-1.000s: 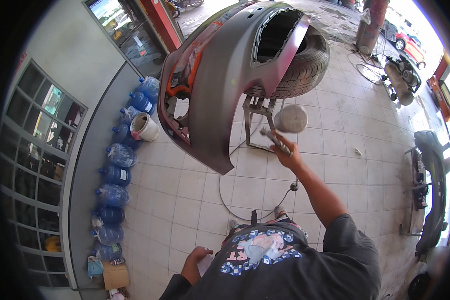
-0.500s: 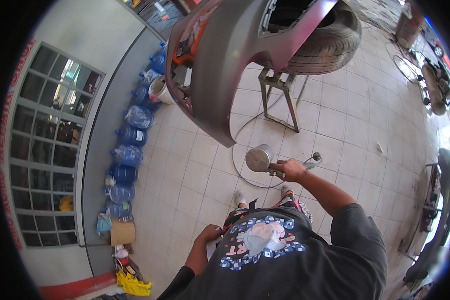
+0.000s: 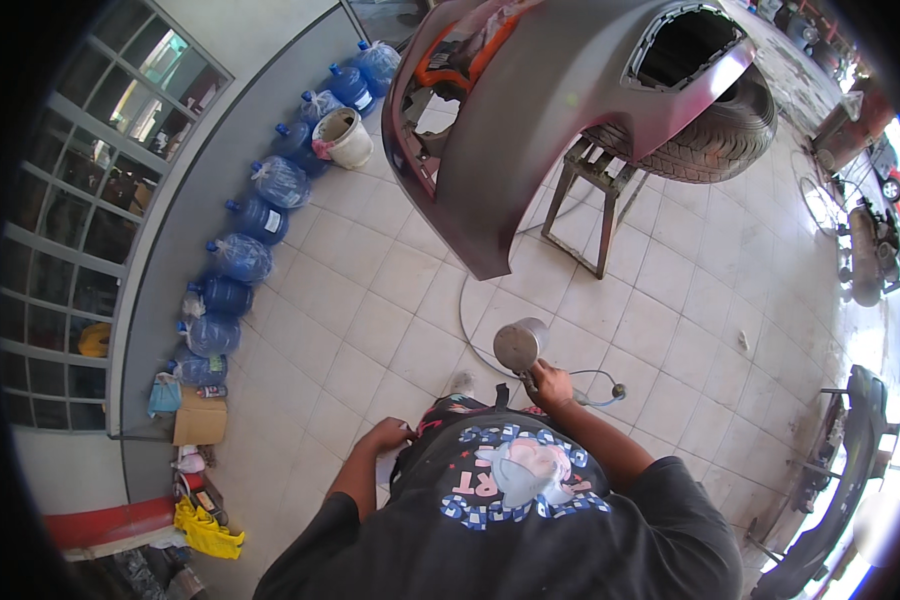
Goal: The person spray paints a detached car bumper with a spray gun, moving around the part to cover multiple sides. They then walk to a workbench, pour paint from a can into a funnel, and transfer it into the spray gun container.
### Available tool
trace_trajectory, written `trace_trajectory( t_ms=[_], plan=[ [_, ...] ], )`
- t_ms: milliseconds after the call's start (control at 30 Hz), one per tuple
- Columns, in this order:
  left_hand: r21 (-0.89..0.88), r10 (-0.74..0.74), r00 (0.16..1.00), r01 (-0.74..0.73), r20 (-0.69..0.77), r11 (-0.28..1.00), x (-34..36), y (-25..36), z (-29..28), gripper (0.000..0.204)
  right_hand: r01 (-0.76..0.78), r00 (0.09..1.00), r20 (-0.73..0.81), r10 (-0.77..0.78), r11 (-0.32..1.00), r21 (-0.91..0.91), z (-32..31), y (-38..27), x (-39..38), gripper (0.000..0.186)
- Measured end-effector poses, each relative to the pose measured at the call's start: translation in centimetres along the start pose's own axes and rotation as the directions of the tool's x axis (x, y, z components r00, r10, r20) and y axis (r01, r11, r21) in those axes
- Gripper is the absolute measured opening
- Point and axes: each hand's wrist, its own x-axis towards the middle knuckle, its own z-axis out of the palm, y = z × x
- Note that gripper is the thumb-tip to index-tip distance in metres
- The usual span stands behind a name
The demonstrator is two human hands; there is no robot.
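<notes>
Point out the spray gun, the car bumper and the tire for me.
Spray gun [image 3: 521,346]: head view, on its silver cup.
Car bumper [image 3: 540,115]: head view, on its grey outer face.
Tire [image 3: 715,152]: head view, on the tread.

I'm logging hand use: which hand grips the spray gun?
The right hand, closed around the spray gun; the left hand is well apart from it.

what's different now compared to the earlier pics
The right hand has drawn the spray gun back from near the bumper toward the person's waist. It keeps its grip; no release shows. The view has shifted too. The left hand stays low at the person's left side; the bumper, tire and metal stand look unmoved.
</notes>
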Motion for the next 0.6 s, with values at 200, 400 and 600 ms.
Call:
trace_trajectory(
  t_ms=[200,400,600],
  plan=[
    [0.163,-0.088,0.995,0.079,0.048,0.983,3.7,-3.2,-5.9,0.048,-0.179,0.976,-0.116,0.186,0.982,0.064,-2.3,-5.4,2.3,0.046],
    [0.283,0.008,0.994,-0.038,0.108,0.958,8.6,-9.4,-9.0,0.053,-0.183,0.929,-0.304,0.210,0.976,0.117,-9.6,-12.1,1.3,0.047],
    [0.356,-0.037,0.996,0.006,0.081,0.935,12.4,-11.5,-11.9,0.040,-0.228,0.872,-0.377,0.311,0.941,0.250,-17.4,-16.9,2.9,0.044]
  ],
)
